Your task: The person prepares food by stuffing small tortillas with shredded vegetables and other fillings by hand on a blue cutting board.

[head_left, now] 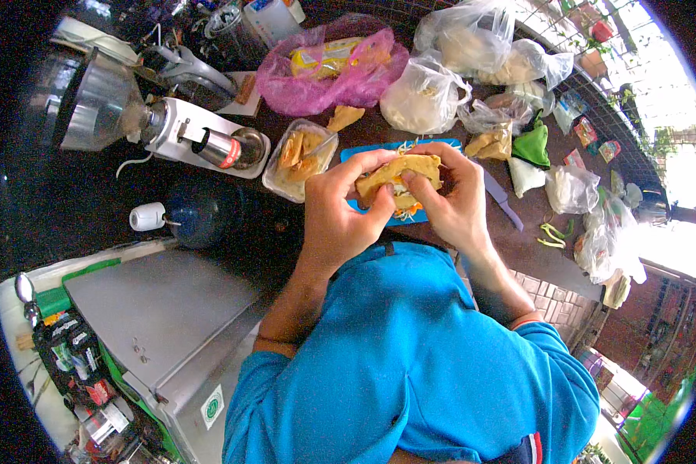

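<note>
My left hand (342, 206) and my right hand (455, 191) together hold a split piece of yellow-brown food (391, 174), apparently fried tofu. Both thumbs press at its opening, where pale and orange filling shows. Below it lies a blue cutting board (354, 155), partly hidden by my hands, with bean sprouts and orange shreds (409, 213) on it. A purple knife (503, 200) rests on the dark table (377, 129), to the right of my right hand. Left of my left hand stands a clear plastic container (272, 178) holding more yellow-brown pieces (301, 153).
Behind the board sit a pink plastic bag (278, 87) and a white plastic bag (420, 104). A green cloth (530, 145) and green stalks (552, 235) lie at right. At left are a grinder (177, 127) with a hopper, a water jug (203, 217) and a grey-lidded chest (162, 307).
</note>
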A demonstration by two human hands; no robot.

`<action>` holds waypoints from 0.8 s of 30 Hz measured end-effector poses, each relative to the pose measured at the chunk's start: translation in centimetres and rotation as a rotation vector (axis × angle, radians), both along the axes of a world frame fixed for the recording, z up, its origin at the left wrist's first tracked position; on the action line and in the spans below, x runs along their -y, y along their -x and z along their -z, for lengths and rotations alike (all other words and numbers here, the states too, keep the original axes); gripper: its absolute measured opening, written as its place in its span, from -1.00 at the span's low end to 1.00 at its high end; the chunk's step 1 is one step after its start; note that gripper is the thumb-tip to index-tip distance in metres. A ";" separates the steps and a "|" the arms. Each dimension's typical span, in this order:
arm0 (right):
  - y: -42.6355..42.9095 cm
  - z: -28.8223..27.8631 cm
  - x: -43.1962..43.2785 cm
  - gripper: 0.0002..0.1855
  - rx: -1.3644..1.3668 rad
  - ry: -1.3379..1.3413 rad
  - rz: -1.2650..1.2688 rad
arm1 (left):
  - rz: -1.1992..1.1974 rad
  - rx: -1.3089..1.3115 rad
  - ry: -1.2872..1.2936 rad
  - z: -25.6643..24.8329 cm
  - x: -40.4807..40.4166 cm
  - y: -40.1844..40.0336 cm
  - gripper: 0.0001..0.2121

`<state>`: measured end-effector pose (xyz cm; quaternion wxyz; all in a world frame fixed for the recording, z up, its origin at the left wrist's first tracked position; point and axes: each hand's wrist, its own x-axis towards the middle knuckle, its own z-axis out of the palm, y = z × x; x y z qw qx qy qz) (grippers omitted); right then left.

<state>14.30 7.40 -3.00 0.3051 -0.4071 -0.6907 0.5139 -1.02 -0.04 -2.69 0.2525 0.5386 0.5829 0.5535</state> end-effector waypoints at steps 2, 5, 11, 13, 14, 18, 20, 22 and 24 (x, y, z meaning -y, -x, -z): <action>-0.1 0.3 -0.1 -0.73 -0.009 -0.030 -0.024 | 0.007 -0.080 0.003 0.1 0.0 0.3 -0.73; -0.1 0.4 -0.2 -0.71 -0.121 -0.012 -0.055 | -0.038 -0.247 -0.037 -0.4 0.2 0.1 -0.73; -0.4 0.3 -0.3 -0.68 -0.158 0.070 -0.078 | -0.034 -0.264 -0.065 -0.5 0.3 -0.3 -0.73; -0.4 0.6 -0.3 -0.70 -0.172 0.084 -0.053 | -0.030 -0.240 -0.051 -0.5 0.4 -0.5 -0.73; -0.4 0.5 -0.2 -0.70 -0.172 0.085 -0.052 | -0.029 -0.216 -0.036 -0.6 0.4 -0.5 -0.73; -0.4 0.0 0.1 -0.70 -0.115 0.090 -0.033 | -0.023 -0.187 -0.024 -0.4 0.4 -0.4 -0.72; -0.3 0.0 0.2 -0.70 -0.099 0.079 -0.027 | -0.001 -0.230 -0.007 -0.5 0.4 -0.4 -0.68; -0.3 0.3 0.1 -0.72 -0.104 -0.008 -0.003 | -0.016 -0.294 -0.037 -0.4 0.3 -0.5 -0.69; -0.5 0.5 0.0 -0.72 -0.105 -0.012 -0.019 | -0.027 -0.357 -0.067 -0.4 0.3 -0.6 -0.69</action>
